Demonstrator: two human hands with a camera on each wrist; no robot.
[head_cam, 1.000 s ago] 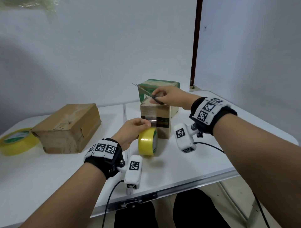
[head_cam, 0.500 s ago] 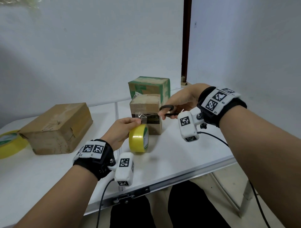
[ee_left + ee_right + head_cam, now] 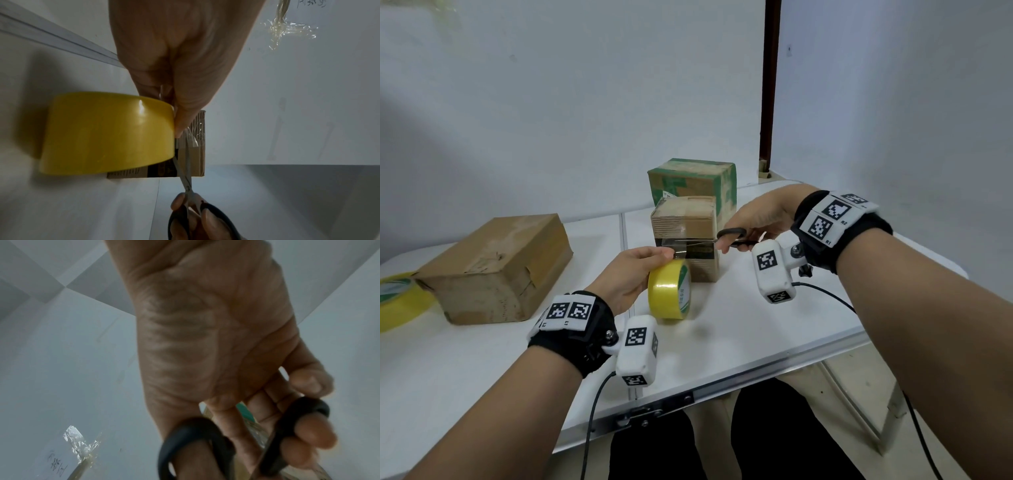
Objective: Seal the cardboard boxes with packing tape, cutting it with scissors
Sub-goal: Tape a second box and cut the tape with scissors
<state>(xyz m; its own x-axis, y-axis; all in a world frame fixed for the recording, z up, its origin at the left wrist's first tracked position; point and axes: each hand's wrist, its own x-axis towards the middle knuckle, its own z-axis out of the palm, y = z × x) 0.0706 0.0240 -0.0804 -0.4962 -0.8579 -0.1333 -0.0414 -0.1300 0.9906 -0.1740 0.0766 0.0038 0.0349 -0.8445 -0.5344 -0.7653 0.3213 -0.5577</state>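
A small cardboard box stands mid-table with clear tape running over its top and down its front. My left hand holds the yellow tape roll on edge in front of the box, pinching the pulled-out strip at its top. My right hand grips black-handled scissors with fingers through the loops. Their blades lie across the strip between roll and box. In the right wrist view the scissor handles fill the lower frame.
A green-printed box stands right behind the small one. A larger flat cardboard box lies to the left, with a second yellow tape roll at the far left edge. The white table's front edge runs below my wrists.
My right hand came down from the box top with the scissors and brought the blades to the tape strip. The left hand kept the roll in place.
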